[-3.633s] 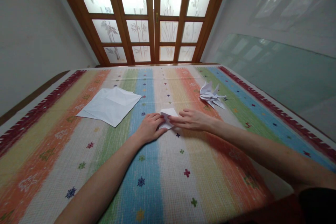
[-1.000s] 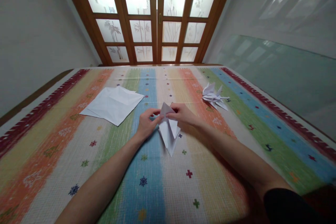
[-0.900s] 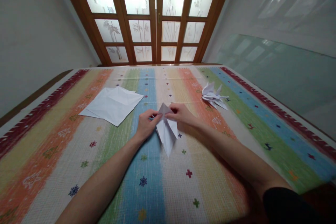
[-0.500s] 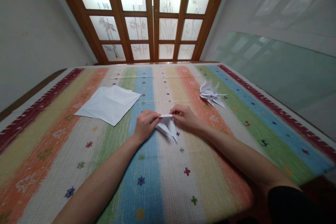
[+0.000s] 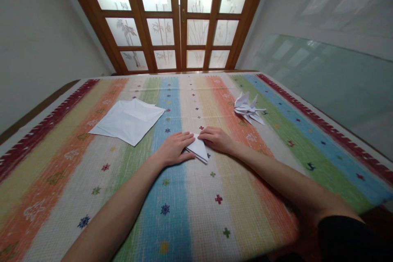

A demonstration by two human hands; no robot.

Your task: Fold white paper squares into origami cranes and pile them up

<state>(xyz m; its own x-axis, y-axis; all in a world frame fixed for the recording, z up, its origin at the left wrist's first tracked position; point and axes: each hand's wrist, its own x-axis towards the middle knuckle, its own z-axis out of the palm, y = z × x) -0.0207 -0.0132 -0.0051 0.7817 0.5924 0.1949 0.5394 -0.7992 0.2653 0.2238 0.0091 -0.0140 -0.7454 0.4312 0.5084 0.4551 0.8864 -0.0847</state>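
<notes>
A small piece of folded white paper (image 5: 198, 147) lies on the tablecloth in the middle, flattened, with its pointed end towards me. My left hand (image 5: 175, 148) rests flat over its left side, fingers stretched out and the thumb apart along the lower edge. At the upper right edge, my right hand (image 5: 215, 138) has its fingers bent together on the paper. The fingertips hide part of the top edge.
Several loose white sheets (image 5: 129, 122) lie stacked to the left. Folded paper cranes (image 5: 247, 108) sit in a cluster at the right. A striped tablecloth (image 5: 196, 221) covers the table, with wooden glazed doors (image 5: 181, 41) beyond its far edge.
The raised flap at the top of the folded paper now lies flat. My left hand has gone from a pinch to lying stretched out on the paper; the right stays at the upper edge.
</notes>
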